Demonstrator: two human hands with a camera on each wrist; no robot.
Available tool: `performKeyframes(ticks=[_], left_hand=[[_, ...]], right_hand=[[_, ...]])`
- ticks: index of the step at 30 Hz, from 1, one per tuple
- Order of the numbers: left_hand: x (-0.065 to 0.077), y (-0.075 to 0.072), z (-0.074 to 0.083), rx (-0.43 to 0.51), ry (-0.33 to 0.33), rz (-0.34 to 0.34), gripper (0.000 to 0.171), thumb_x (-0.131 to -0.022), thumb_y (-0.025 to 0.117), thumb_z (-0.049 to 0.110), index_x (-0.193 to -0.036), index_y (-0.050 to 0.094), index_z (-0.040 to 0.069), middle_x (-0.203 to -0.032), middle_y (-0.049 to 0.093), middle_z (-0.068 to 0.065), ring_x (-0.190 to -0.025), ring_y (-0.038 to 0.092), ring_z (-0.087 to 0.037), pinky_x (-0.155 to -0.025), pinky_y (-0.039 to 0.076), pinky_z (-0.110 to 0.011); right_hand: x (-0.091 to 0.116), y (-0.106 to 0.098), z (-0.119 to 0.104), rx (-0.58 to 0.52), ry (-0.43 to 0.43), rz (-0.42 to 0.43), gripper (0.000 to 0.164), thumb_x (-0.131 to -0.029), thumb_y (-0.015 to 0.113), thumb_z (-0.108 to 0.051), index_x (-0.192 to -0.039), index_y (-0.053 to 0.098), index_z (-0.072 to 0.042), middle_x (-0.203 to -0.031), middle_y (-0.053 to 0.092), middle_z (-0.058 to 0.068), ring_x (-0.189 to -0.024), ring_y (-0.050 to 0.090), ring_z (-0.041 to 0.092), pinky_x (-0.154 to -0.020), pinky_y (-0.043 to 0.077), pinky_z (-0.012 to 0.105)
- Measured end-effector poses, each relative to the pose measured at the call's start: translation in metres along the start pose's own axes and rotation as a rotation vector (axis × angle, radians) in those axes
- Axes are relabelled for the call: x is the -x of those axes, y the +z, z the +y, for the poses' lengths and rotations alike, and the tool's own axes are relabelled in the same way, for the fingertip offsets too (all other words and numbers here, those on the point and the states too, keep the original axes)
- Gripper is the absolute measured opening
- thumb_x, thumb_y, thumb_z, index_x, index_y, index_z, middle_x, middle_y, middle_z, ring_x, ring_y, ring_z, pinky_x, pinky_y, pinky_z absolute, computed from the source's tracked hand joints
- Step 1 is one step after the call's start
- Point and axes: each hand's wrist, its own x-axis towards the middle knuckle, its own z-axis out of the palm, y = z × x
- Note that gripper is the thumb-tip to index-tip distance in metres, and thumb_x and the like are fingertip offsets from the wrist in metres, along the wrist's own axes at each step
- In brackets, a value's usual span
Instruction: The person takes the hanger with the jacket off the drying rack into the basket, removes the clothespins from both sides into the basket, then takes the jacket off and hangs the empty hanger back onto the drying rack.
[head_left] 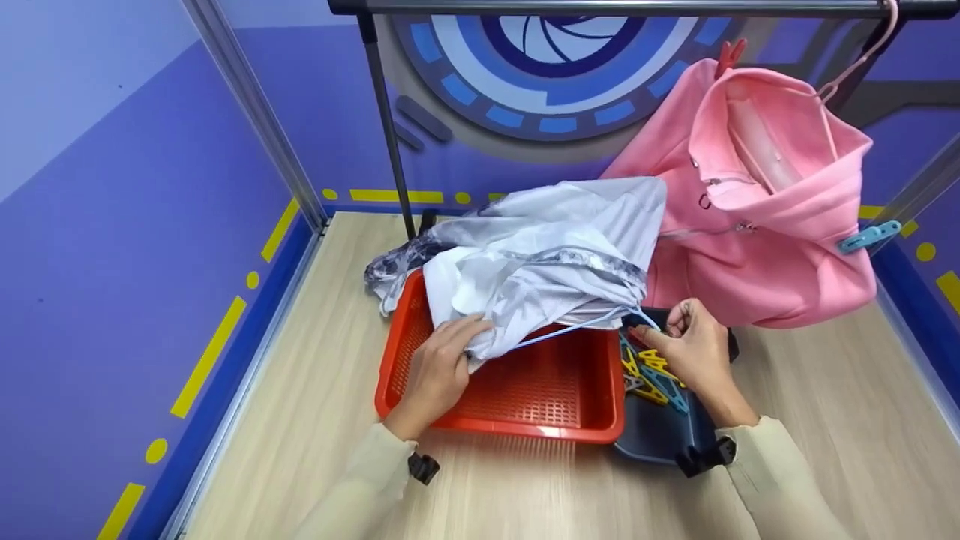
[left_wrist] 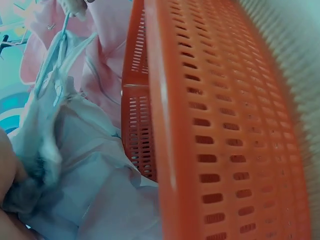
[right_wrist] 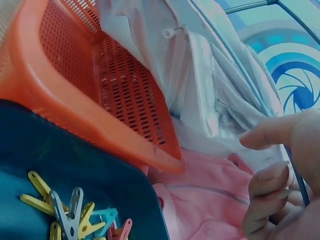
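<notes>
A light grey garment [head_left: 592,217] with dark patterned patches lies draped across the red plastic basket [head_left: 525,430]. My left hand [head_left: 437,371] grips the garment's near left edge, over the basket's left side. A thin blue clothes hanger [head_left: 559,332] runs partly inside the garment; cloth hides the rest of it. My right hand [head_left: 696,349] holds the hanger near its hook end, fingers curled, above the dark tray [head_left: 660,442]. In the right wrist view, the blue hanger [right_wrist: 298,182] passes behind the thumb and through the curled fingers.
Several yellow, teal and grey clothespins [head_left: 651,375] lie in the dark tray. A pink jacket [head_left: 787,262] hangs at the right on a pink hanger [head_left: 866,56], with a red clothespin [head_left: 730,56] and a blue one [head_left: 870,237] on it. A black rail [head_left: 637,7] crosses above.
</notes>
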Motion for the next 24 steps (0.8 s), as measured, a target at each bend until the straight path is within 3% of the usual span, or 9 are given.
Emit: performKeyframes(ticks=[3,6,11,14,16,21,24], left_hand=[[0.004,-0.001,0.003,-0.025,0.036,0.007,0.062,-0.077,0.048,-0.008,-0.134,0.056,0.017,-0.144,0.051,-0.002,-0.129,0.05,-0.021,-0.105,0.046,-0.039],[0.007,-0.001,0.007,-0.051,0.091,0.031,0.064,-0.075,0.051,-0.002,-0.137,0.052,0.014,-0.15,0.043,-0.005,-0.136,0.042,-0.024,-0.108,0.042,-0.042],[0.006,0.004,0.013,-0.108,0.176,0.115,0.055,-0.079,0.072,0.024,-0.13,0.057,0.013,-0.145,0.048,-0.008,-0.133,0.044,-0.026,-0.102,0.045,-0.043],[0.003,0.009,0.017,-0.176,0.173,0.168,0.062,-0.072,0.081,0.043,-0.123,0.061,0.014,-0.139,0.053,-0.008,-0.128,0.048,-0.026,-0.095,0.047,-0.041],[0.001,0.011,0.02,-0.218,0.148,0.184,0.063,-0.07,0.082,0.047,-0.119,0.062,0.014,-0.135,0.055,-0.007,-0.126,0.049,-0.026,-0.092,0.047,-0.04],[-0.004,0.015,0.025,-0.283,0.07,0.155,0.047,-0.077,0.075,0.03,-0.119,0.061,0.014,-0.136,0.053,-0.006,-0.125,0.048,-0.025,-0.092,0.047,-0.041],[-0.005,0.016,0.025,-0.27,0.05,0.135,0.047,-0.075,0.07,0.016,-0.121,0.061,0.014,-0.137,0.053,-0.005,-0.125,0.048,-0.025,-0.095,0.047,-0.043]], right_hand=[[0.003,0.0,-0.005,0.016,0.045,0.002,0.046,-0.072,0.084,-0.034,-0.078,0.046,-0.01,-0.064,0.046,0.001,-0.061,0.044,0.015,-0.056,0.033,0.024],[0.006,0.001,-0.01,0.008,0.071,-0.011,0.045,-0.073,0.084,-0.035,-0.079,0.046,-0.009,-0.062,0.048,0.0,-0.06,0.046,0.015,-0.056,0.035,0.024],[0.009,0.001,-0.019,-0.017,0.077,-0.021,0.045,-0.073,0.083,-0.033,-0.078,0.046,-0.008,-0.061,0.049,0.0,-0.059,0.046,0.014,-0.057,0.036,0.024],[0.011,0.001,-0.022,-0.023,0.074,-0.022,0.043,-0.073,0.083,-0.029,-0.077,0.046,-0.008,-0.062,0.05,0.001,-0.06,0.047,0.014,-0.057,0.037,0.023],[0.013,0.001,-0.024,-0.018,0.072,-0.02,0.041,-0.073,0.083,-0.026,-0.077,0.046,-0.008,-0.062,0.05,0.002,-0.06,0.047,0.014,-0.057,0.037,0.023],[0.017,0.002,-0.026,-0.006,0.059,-0.02,0.039,-0.074,0.082,-0.024,-0.077,0.046,-0.008,-0.063,0.051,0.002,-0.061,0.047,0.014,-0.059,0.037,0.023],[0.017,0.002,-0.026,-0.004,0.055,-0.019,0.039,-0.074,0.082,-0.024,-0.077,0.046,-0.008,-0.064,0.05,0.002,-0.061,0.047,0.014,-0.059,0.036,0.023]])
